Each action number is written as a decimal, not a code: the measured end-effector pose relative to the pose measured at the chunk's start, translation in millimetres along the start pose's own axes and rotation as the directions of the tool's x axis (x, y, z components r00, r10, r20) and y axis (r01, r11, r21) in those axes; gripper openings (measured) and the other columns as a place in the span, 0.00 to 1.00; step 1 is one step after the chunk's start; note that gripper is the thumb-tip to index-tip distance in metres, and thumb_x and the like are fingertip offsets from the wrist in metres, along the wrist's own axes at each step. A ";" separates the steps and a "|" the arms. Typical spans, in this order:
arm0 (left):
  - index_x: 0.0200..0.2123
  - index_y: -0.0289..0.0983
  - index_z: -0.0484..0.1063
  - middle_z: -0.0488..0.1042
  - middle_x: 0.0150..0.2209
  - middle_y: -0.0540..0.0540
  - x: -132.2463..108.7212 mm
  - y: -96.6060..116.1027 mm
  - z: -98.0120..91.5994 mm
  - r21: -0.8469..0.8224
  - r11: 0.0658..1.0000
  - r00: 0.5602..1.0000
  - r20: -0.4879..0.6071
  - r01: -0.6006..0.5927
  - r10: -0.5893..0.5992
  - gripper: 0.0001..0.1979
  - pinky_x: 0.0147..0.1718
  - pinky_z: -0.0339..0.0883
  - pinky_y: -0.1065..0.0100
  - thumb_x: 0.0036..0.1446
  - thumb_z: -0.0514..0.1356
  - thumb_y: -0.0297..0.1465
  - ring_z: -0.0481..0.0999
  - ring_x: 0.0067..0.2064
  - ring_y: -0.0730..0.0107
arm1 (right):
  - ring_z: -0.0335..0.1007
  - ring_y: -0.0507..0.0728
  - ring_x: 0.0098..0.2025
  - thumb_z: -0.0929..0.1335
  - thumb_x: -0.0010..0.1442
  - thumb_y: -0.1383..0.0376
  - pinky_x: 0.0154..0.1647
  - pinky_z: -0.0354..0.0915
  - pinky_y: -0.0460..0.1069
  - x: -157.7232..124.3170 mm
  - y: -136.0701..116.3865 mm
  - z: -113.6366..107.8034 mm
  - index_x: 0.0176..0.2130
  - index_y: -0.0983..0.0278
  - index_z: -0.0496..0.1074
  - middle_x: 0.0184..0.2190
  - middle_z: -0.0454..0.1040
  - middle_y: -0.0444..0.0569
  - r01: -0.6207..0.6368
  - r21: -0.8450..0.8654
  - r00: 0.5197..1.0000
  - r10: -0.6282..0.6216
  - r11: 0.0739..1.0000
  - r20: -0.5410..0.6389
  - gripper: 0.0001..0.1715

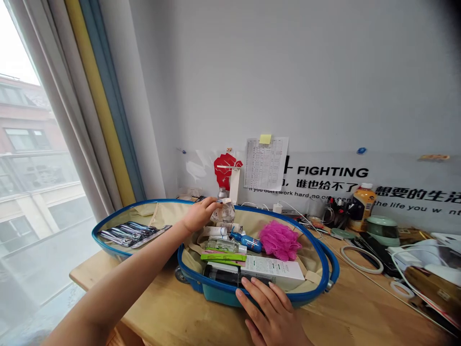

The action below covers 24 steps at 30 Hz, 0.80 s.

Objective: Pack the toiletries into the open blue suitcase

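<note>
An open blue-rimmed case (pixel 326 269) lies on a wooden desk (pixel 345 312), filled with toiletries. My left hand (pixel 200 214) reaches over the case's far side, fingers pinched on a small clear plastic packet (pixel 225 209). My right hand (pixel 272 312) rests flat on the near rim, fingers spread, touching a white box (pixel 275 269) and a dark tube (pixel 221 275). Inside lie a pink bath pouf (pixel 280 239), a blue bottle (pixel 250 242), a green tube (pixel 223 257) and several small white tubes. The case's lid (pixel 108 226) lies open to the left, holding silvery packets (pixel 126 233).
Along the wall at the right stand an orange juice bottle (pixel 363 205), a green lidded cup (pixel 382 228), cables (pixel 362 259) and papers. A printed sheet (pixel 265 163) and a "FIGHTING" banner hang on the wall. A window with curtains (pixel 97 110) is on the left; the desk's edge is near it.
</note>
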State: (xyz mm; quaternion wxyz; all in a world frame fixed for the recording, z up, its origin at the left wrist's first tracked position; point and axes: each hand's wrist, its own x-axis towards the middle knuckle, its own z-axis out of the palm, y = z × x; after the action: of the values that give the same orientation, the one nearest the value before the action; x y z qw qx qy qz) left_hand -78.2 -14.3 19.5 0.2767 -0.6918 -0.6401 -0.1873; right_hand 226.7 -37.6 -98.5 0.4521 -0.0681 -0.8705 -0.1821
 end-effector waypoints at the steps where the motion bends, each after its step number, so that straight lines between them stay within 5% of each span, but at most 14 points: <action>1: 0.46 0.43 0.73 0.72 0.48 0.45 3.6 1.8 0.8 -0.004 1.000 1.000 0.010 0.018 -0.018 0.17 0.45 0.71 0.69 0.58 0.53 0.21 0.76 0.46 0.68 | 0.62 0.52 0.58 0.65 0.61 0.60 0.64 0.46 0.50 -0.2 0.0 0.5 0.57 0.56 0.69 0.55 0.73 0.43 0.003 -0.002 1.000 -0.003 1.000 -0.003 0.24; 6: 0.42 0.40 0.72 0.72 0.43 0.43 7.3 8.5 -1.4 -0.026 0.997 0.984 0.167 0.074 -0.068 0.13 0.40 0.70 0.68 0.60 0.51 0.22 0.76 0.41 0.66 | 0.64 0.51 0.57 0.64 0.62 0.61 0.64 0.47 0.49 2.3 1.1 0.6 0.60 0.56 0.65 0.52 0.75 0.43 -0.008 -0.001 0.999 0.008 1.000 -0.037 0.27; 11: 0.32 0.42 0.73 0.73 0.36 0.46 -21.3 28.0 0.9 -0.126 0.991 0.917 0.399 0.046 0.008 0.09 0.35 0.68 0.69 0.56 0.55 0.23 0.76 0.34 0.68 | 0.65 0.50 0.54 0.64 0.62 0.63 0.63 0.48 0.47 6.8 5.3 -3.7 0.59 0.55 0.67 0.52 0.75 0.41 0.072 -0.046 0.997 -0.071 0.996 0.020 0.26; 16: 0.33 0.45 0.74 0.77 0.37 0.50 -46.6 35.5 -9.7 -0.265 0.961 0.871 0.488 0.077 0.064 0.03 0.37 0.69 0.71 0.53 0.61 0.31 0.77 0.37 0.67 | 0.66 0.52 0.53 0.63 0.62 0.64 0.60 0.50 0.49 10.3 6.5 -8.6 0.53 0.56 0.72 0.51 0.76 0.43 0.050 -0.034 0.999 -0.050 0.998 -0.001 0.21; 21: 0.49 0.45 0.70 0.71 0.56 0.49 -57.5 -0.1 -26.9 -0.237 0.941 0.894 0.432 0.243 -0.122 0.15 0.55 0.63 0.70 0.64 0.48 0.35 0.70 0.56 0.68 | 0.64 0.53 0.55 0.63 0.61 0.65 0.59 0.50 0.49 9.7 5.5 -9.8 0.56 0.57 0.70 0.52 0.75 0.44 0.087 -0.053 0.995 -0.085 0.995 0.046 0.23; 24: 0.56 0.37 0.64 0.65 0.61 0.40 -73.2 -42.4 -28.1 -0.081 0.906 0.841 0.415 0.415 -0.348 0.20 0.60 0.58 0.61 0.63 0.47 0.31 0.66 0.61 0.62 | 0.65 0.52 0.55 0.64 0.62 0.61 0.61 0.49 0.49 4.6 1.5 -3.7 0.60 0.56 0.66 0.52 0.75 0.43 0.003 0.006 1.000 -0.003 1.000 -0.004 0.26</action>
State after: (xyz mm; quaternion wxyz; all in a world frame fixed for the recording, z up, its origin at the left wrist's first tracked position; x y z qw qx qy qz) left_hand -125.6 -88.0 2.5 0.0412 -0.5940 -0.7893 -0.1499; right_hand 227.2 -37.9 -92.5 0.4538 -0.0651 -0.8702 -0.1802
